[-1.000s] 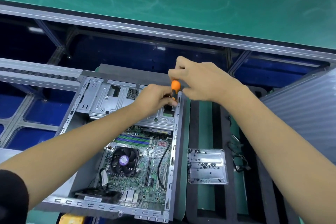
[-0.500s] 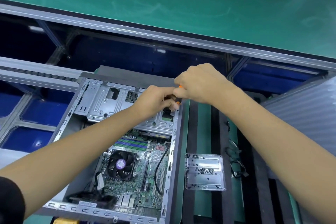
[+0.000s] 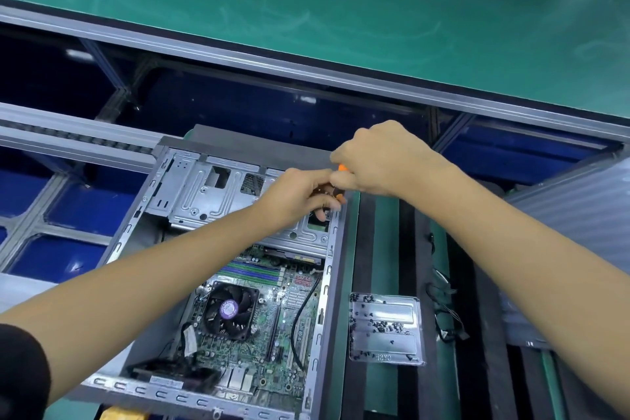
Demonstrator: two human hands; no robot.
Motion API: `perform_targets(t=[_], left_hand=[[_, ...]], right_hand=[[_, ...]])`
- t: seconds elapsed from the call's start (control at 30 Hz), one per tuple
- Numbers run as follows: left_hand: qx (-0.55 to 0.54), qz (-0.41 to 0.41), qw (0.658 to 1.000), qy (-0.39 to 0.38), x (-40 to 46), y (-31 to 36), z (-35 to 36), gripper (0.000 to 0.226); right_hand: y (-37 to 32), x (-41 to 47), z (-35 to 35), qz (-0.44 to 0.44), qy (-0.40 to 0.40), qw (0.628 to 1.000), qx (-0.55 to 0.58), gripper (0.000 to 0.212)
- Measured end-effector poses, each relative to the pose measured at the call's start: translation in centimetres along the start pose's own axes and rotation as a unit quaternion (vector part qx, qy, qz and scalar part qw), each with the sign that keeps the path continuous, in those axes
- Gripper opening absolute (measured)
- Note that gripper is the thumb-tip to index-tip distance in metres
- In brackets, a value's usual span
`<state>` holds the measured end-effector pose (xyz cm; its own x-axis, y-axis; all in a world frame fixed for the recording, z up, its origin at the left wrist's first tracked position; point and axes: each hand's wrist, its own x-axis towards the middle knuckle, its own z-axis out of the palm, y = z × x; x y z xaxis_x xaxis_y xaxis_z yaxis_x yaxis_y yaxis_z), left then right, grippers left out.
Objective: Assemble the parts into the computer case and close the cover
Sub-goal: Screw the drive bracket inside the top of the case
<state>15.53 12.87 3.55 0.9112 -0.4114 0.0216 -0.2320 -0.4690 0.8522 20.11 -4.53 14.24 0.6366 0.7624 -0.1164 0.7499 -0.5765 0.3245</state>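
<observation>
Two bare hands met at the far right corner of the open computer case (image 3: 160, 249), which lay on its side with the cover off. The right hand (image 3: 381, 160) was curled round an orange-handled screwdriver (image 3: 341, 168), of which only small bits of orange showed above and below the fingers. The left hand (image 3: 300, 194) reached in beside it, fingers bent and pinched close around the lower part of the tool, fingertips just over the metal drive cage (image 3: 211, 194) at the far end of the case; what the tip touched could not be told.

Inside the case, nearer the person than the cage, sat the motherboard (image 3: 272, 324) with its black CPU fan (image 3: 230, 310) left of centre and a black cable (image 3: 296, 327) curving along the right side of the board. Just to the right of the case, on a green and black mat, lay a clear plastic tray (image 3: 388, 358) scattered with small dark screws (image 3: 385, 327). Farther right of the case, beyond the tray, a tangle of thin black wires (image 3: 446, 317) rested on the mat. Beyond the far end of the case ran a metal rail and a wide green surface (image 3: 341, 3). A dark sleeve (image 3: 20, 372) showed on the left arm, at the near left of the case.
</observation>
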Motion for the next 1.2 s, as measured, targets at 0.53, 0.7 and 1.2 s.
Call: perform_targets(t=[0.53, 0.7, 1.2], left_hand=[[0.054, -0.003, 0.998, 0.009, 0.2, 0.2, 0.3, 0.026], [0.048, -0.019, 0.999, 0.001, 0.2, -0.3, 0.4, 0.012], [0.042, -0.042, 0.998, 0.002, 0.1, -1.1, 1.2, 0.01]], right_hand=[[0.0, -0.7, -0.3, -0.068, 0.013, 0.998, 0.003, 0.036], [0.8, -0.4, -1.0, -0.105, -0.002, 0.994, -0.015, 0.017], [0.8, -0.2, -1.0, -0.081, -0.012, 0.997, -0.005, 0.017]])
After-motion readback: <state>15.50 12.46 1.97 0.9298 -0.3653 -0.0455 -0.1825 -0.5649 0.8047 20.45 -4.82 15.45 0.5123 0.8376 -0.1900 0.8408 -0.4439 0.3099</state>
